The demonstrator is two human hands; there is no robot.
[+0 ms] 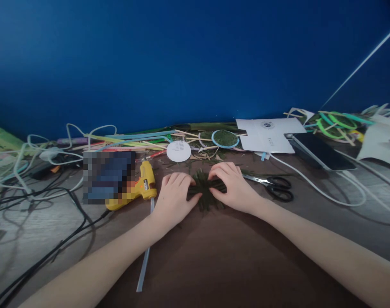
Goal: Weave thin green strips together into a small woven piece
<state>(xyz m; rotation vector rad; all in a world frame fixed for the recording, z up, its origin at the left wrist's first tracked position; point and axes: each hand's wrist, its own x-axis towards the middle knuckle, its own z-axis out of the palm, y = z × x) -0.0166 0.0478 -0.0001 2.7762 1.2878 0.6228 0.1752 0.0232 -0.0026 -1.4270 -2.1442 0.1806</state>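
Between my two hands lies a flat piece of dark green strips [204,188], crossed over one another like a small woven mat, on the brown table. My left hand [175,196] grips its left edge between thumb and fingers. On the opposite edge, my right hand [231,186] pinches the strips in the same way. The fingertips partly cover the strip ends. Just left of my left hand rests a yellow hot glue gun [146,182] with a clear glue stick [144,265] sticking out toward me. Black-handled scissors [273,185] lie beyond my right wrist.
Along the blue wall [182,64] lie a white disc [178,151], a blue-rimmed green disc [225,139], thin sticks and a white card [268,134]. A phone [323,150] with a white cable is at right. Tangled cables [54,155] and a dark, partly blurred device [110,177] are at left.
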